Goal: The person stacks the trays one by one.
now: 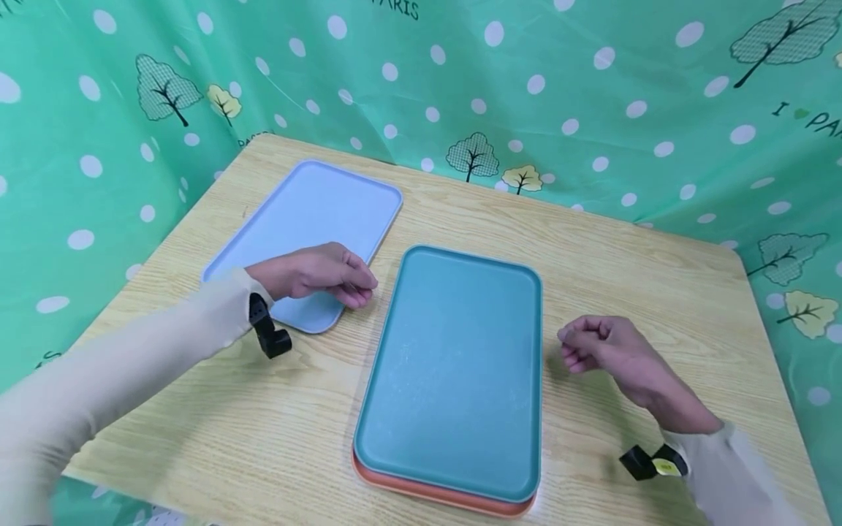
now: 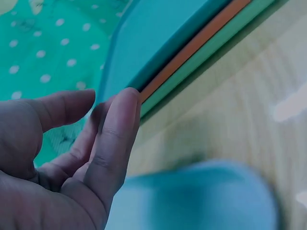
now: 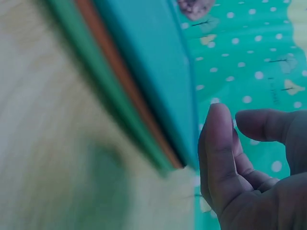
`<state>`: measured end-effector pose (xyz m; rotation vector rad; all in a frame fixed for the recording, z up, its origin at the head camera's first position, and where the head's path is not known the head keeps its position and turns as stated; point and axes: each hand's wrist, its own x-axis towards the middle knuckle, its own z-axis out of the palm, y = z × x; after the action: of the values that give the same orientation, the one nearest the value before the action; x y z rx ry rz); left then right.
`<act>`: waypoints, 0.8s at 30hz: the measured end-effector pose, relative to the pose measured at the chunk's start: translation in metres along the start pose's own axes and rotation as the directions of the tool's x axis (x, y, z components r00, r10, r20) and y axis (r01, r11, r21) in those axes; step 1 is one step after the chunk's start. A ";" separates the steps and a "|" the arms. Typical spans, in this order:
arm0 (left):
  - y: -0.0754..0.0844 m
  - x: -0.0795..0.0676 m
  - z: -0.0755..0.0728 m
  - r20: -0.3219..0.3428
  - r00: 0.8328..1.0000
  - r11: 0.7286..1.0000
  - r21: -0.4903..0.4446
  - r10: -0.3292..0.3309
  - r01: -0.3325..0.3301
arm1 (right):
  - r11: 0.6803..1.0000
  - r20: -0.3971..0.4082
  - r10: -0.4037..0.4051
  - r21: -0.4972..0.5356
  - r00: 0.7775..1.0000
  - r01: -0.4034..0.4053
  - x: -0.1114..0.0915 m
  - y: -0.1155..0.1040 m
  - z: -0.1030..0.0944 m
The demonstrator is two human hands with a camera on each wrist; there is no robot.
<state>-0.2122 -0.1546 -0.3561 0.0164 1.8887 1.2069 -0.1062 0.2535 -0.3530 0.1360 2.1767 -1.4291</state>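
Observation:
A stack of three trays lies near the middle of the table: a teal tray (image 1: pixel 454 372) on top, an orange tray (image 1: pixel 441 495) under it, and a green tray (image 2: pixel 201 64) at the bottom, which shows in the wrist views. To the left lies a light blue tray (image 1: pixel 322 212), partly covered by my left forearm and hand. My left hand (image 1: pixel 329 274), fingers loosely bent, hovers between this tray and the stack's left side, holding nothing. Right of the stack is my right hand (image 1: pixel 608 354), its fingers loosely curled with a gap to the thumb and nothing held.
The wooden table (image 1: pixel 658 285) extends around the trays. A green curtain (image 1: pixel 421 88) with white dots and printed trees hangs behind the table and along its sides. Black wrist cameras are strapped over both sleeves.

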 end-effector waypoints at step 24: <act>-0.029 -0.013 -0.120 -0.280 0.959 0.999 0.012 0.038 -0.036 | 0.989 0.121 -0.052 0.145 0.991 0.034 0.093 -0.093 0.092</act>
<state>-0.2724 -0.2631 -0.3513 -0.1228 2.1460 1.2825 -0.1850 0.1140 -0.3480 0.0502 1.9884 -1.5749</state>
